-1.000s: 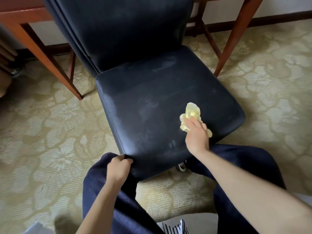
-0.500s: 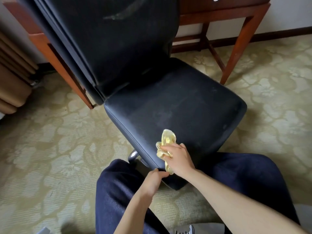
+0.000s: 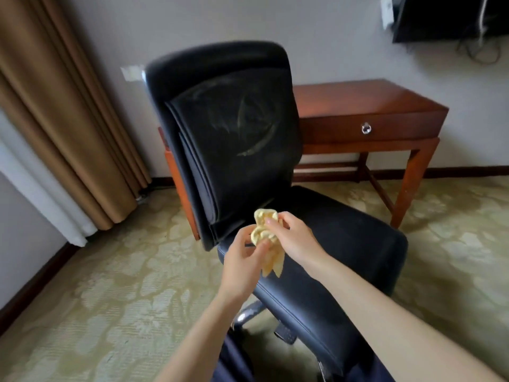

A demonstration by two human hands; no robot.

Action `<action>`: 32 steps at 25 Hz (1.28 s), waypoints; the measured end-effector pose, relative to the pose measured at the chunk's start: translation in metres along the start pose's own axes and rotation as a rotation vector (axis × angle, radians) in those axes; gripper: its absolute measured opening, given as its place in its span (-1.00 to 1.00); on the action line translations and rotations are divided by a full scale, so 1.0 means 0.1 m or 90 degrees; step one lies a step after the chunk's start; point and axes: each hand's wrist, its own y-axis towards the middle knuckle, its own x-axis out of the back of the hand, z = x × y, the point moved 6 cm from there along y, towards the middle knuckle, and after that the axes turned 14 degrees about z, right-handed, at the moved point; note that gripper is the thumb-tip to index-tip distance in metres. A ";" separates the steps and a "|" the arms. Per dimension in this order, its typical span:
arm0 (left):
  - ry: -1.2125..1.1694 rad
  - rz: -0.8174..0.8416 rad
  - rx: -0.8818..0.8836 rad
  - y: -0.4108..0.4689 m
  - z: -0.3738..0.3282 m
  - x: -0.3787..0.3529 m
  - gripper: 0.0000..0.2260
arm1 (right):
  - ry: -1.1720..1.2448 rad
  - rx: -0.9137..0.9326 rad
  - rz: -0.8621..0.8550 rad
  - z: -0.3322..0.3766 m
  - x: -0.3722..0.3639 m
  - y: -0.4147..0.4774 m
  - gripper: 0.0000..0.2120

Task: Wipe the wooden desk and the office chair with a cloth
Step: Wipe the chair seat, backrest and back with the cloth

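Left hand (image 3: 242,261) and right hand (image 3: 296,239) both pinch the cloth (image 3: 263,230), apparently regathering it. Beyond them, the chair (image 3: 344,244) back shows streaks; it likely needs wiping next.

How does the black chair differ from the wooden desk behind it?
The black padded office chair is dull, with pale dusty streaks on its backrest; the reddish-brown wooden desk is glossy. The chair is rounded, the desk hard-edged with a knobbed drawer. Both stand on the patterned carpet.
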 end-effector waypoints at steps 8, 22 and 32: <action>0.006 -0.040 -0.140 -0.05 -1.18 0.68 -0.81 | -0.138 0.172 0.057 1.14 0.07 -0.32 -0.75; -0.226 0.152 -0.080 0.31 -1.18 0.69 -0.76 | 0.470 0.049 0.134 1.07 0.19 -0.15 -0.60; -0.024 0.189 -0.179 0.40 -1.31 0.79 -0.69 | -0.009 -0.017 0.061 0.55 0.07 -0.13 -0.27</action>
